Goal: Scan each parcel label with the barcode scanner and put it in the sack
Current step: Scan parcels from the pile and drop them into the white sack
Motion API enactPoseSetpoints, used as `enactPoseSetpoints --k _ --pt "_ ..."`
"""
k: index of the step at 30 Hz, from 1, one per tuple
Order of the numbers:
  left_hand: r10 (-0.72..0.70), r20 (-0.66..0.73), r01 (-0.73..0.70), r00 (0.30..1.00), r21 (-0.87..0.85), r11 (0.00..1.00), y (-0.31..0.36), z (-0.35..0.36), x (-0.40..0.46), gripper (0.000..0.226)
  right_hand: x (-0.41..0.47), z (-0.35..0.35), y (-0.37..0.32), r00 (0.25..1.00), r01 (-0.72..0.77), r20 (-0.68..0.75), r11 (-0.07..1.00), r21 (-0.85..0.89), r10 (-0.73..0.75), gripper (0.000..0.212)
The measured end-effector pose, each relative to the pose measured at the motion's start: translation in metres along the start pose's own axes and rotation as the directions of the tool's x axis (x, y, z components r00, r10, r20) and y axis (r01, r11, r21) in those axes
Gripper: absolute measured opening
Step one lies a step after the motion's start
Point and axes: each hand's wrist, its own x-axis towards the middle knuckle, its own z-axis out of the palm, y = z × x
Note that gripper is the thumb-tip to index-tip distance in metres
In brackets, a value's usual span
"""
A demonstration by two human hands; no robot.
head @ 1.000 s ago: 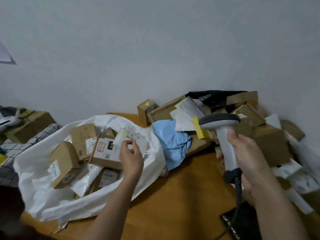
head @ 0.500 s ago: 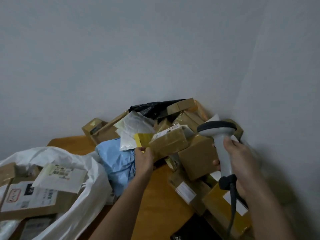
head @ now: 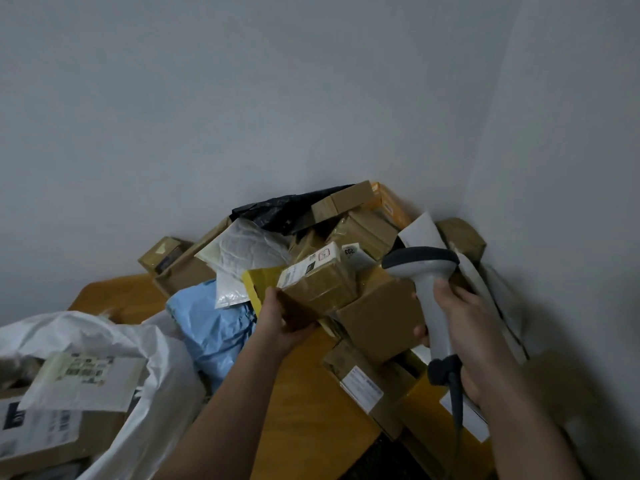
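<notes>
Fingers [head: 294, 336] of my left hand [head: 282, 323] curl under the near end of a taped brown parcel [head: 320, 289], thumb along its near edge, clamped on it at the front of the heap; my right hand [head: 464, 337] is wrapped round the grip of the grey barcode scanner [head: 429, 289], head up at one o'clock from the parcel

Largest first: the white sack [head: 114, 341] sprawls open at eight o'clock, a labelled box [head: 45, 431] and a white mailer [head: 86, 379] already inside. Piled into the wall corner at twelve o'clock is the heap of unscanned parcels [head: 363, 230], with a black bag [head: 280, 209] on top and a blue soft mailer [head: 214, 323] slumped at its left foot on the wooden table [head: 304, 410]. A plain brown box [head: 381, 317] sits just right of the one I hold

My parcel is small, so I judge it light and stiff, its glossy tape likely a little slick. Its white label [head: 310, 268] faces up and away on the far top face. A pinch across the narrow end, clear of the label, looks the sound hold; I would tilt the label toward the scanner. The yellow box [head: 258, 282] touching its left side may shift as it lifts
</notes>
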Motion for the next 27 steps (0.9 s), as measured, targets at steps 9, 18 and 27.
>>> enactPoseSetpoints --k 9,18,27 --pt "0.086 0.286 -0.084 0.955 -0.019 0.996 0.023 -0.055 -0.021 0.047 -0.027 0.030 0.006 0.996 0.092 -0.006 0.996 0.015 -0.092 0.045" --pt "0.145 0.437 -0.194 0.888 0.070 0.978 0.033 -0.105 -0.055 0.083 -0.075 0.090 0.026 0.996 0.067 0.059 0.998 0.021 -0.069 0.049" --pt "0.192 0.440 -0.295 0.877 0.180 0.938 0.020 -0.167 -0.070 0.088 -0.131 0.131 0.015 0.978 0.206 0.063 0.967 -0.147 -0.199 0.027"
